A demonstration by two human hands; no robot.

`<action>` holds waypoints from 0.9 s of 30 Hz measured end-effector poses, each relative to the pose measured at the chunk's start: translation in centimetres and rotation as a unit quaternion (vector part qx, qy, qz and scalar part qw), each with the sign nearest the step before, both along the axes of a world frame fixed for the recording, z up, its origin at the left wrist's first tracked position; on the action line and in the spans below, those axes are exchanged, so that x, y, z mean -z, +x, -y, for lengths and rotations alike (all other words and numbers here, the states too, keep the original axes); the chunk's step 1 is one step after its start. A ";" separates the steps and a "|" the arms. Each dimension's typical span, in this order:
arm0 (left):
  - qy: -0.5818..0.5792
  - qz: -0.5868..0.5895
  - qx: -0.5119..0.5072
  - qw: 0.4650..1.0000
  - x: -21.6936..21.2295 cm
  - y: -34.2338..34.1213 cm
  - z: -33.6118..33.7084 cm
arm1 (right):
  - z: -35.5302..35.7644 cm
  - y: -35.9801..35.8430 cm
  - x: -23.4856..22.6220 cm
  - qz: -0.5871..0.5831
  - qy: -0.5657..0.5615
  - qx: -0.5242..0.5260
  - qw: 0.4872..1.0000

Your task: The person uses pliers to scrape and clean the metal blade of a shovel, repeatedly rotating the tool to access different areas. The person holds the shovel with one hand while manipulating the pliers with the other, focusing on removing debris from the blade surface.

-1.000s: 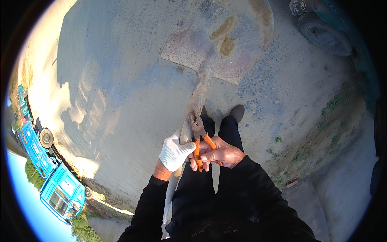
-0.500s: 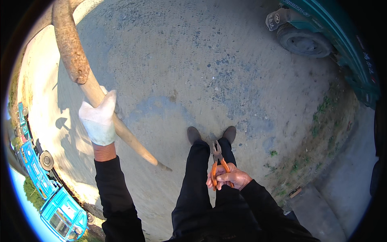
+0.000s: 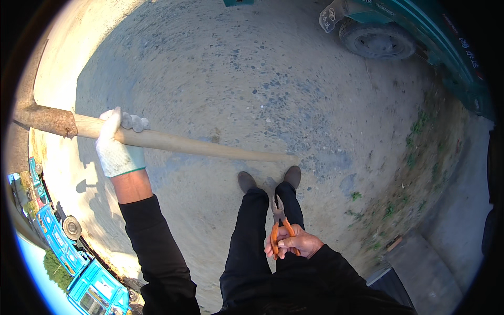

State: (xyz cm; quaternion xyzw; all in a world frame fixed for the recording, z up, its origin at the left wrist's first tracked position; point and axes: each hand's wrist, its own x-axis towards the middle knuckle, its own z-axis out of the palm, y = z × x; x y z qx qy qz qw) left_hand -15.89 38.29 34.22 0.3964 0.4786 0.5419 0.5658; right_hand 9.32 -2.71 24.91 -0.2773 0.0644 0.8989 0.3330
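Observation:
My left hand point(image 3: 118, 149), in a white knit glove, is wrapped round the wooden handle of a shovel point(image 3: 199, 147) close to its rusty metal socket. The handle lies nearly level across the view, its thin end reaching just beyond my shoes. At the far left edge the rusty blade is partly cut off. My bare right hand point(image 3: 302, 242) grips a pair of pliers point(image 3: 279, 210) by the orange handles, in front of my legs. The pliers' jaws point away from me and stand slightly apart, with nothing visible between them.
A dark green vehicle with a grey wheel point(image 3: 379, 42) stands at the far right. Blue trucks point(image 3: 97, 289) are at the lower left. Gravelly ground point(image 3: 220, 79) spreads ahead, with weeds point(image 3: 388, 211) along the right. The shovel's shadow point(image 3: 84, 186) falls at left.
The shovel has swung from a steep slant to nearly level, its socket end going down and left and its thin end rising right. The pliers stay in my right hand.

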 end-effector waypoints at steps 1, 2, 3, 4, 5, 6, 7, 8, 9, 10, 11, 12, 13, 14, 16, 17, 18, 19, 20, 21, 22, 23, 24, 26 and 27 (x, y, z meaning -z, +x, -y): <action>-0.055 0.001 -0.057 0.997 2.9 0.9 0.9 | 0.3 0.4 0.0 -0.006 0.001 0.006 1.000; -0.074 0.024 -0.069 0.995 5.9 1.6 1.9 | 0.7 0.7 0.0 -0.012 0.001 0.011 1.000; -0.127 0.037 -0.110 0.985 9.0 2.2 3.0 | 1.1 1.0 0.1 -0.012 -0.001 0.016 1.000; -0.163 0.064 -0.139 0.975 12.2 2.8 3.9 | 1.6 1.3 0.2 -0.014 -0.008 0.007 1.000; -0.194 0.071 -0.156 0.966 15.5 3.2 5.1 | 2.0 1.4 0.4 -0.017 -0.029 -0.006 0.999; -0.224 0.082 -0.178 0.955 18.7 3.6 6.2 | 2.4 1.5 0.8 -0.024 -0.034 -0.004 0.999; -0.258 0.103 -0.179 0.944 21.8 3.8 7.4 | 2.8 1.5 1.2 -0.034 -0.026 -0.001 0.999; -0.293 0.123 -0.178 0.931 25.0 4.1 8.6 | 3.1 1.4 1.7 -0.033 -0.043 0.000 0.999; -0.319 0.116 -0.187 0.922 28.3 4.4 9.9 | 3.3 1.3 2.4 -0.026 -0.053 0.007 0.998; -0.346 0.111 -0.195 0.911 31.6 4.8 11.1 | 3.4 1.0 3.2 -0.018 -0.065 -0.001 0.998; -0.371 0.109 -0.201 0.900 34.9 5.3 12.0 | 3.5 0.8 4.0 0.006 -0.087 -0.009 0.996; -0.398 0.129 -0.193 0.887 38.0 5.7 12.9 | 3.6 0.4 4.8 0.013 -0.099 -0.018 0.995; -0.423 0.149 -0.187 0.874 40.7 5.8 13.9 | 3.7 0.0 5.5 0.018 -0.113 -0.030 0.993; -0.445 0.168 -0.182 0.861 43.2 6.0 14.7 | 3.7 -0.4 6.3 0.020 -0.127 -0.020 0.992; -0.488 0.155 -0.186 0.839 47.7 6.9 15.8 | 3.6 -1.1 7.6 0.006 -0.163 0.001 0.987; -0.510 0.149 -0.183 0.827 49.7 7.6 16.3 | 3.5 -1.4 8.2 0.009 -0.177 0.000 0.984; -0.519 0.154 -0.182 0.821 51.4 8.3 16.8 | 3.4 -1.7 8.8 0.012 -0.190 -0.001 0.982; -0.528 0.163 -0.169 0.816 52.8 9.0 17.3 | 3.3 -2.0 9.2 0.013 -0.211 -0.003 0.977; -0.534 0.172 -0.157 0.813 54.0 9.5 17.6 | 3.1 -2.2 9.6 0.011 -0.213 -0.005 0.977; -0.552 0.169 -0.165 0.800 55.2 10.1 17.9 | 3.0 -2.5 10.0 0.005 -0.207 0.014 0.978; -0.564 0.184 -0.166 0.788 56.2 10.6 18.2 | 2.9 -2.7 10.4 -0.001 -0.204 0.026 0.979; -0.563 0.206 -0.147 0.787 57.2 11.1 18.4 | 2.7 -2.9 10.7 -0.006 -0.202 0.038 0.979; -0.571 0.215 -0.145 0.779 58.0 11.5 18.6 | 2.6 -3.0 10.9 0.003 -0.212 0.030 0.977; -0.570 0.230 -0.127 0.778 59.3 11.9 18.8 | 2.3 -3.2 11.3 0.016 -0.230 0.034 0.973; -0.569 0.245 -0.120 0.776 59.7 12.0 18.9 | 2.1 -3.2 11.4 0.022 -0.236 0.036 0.971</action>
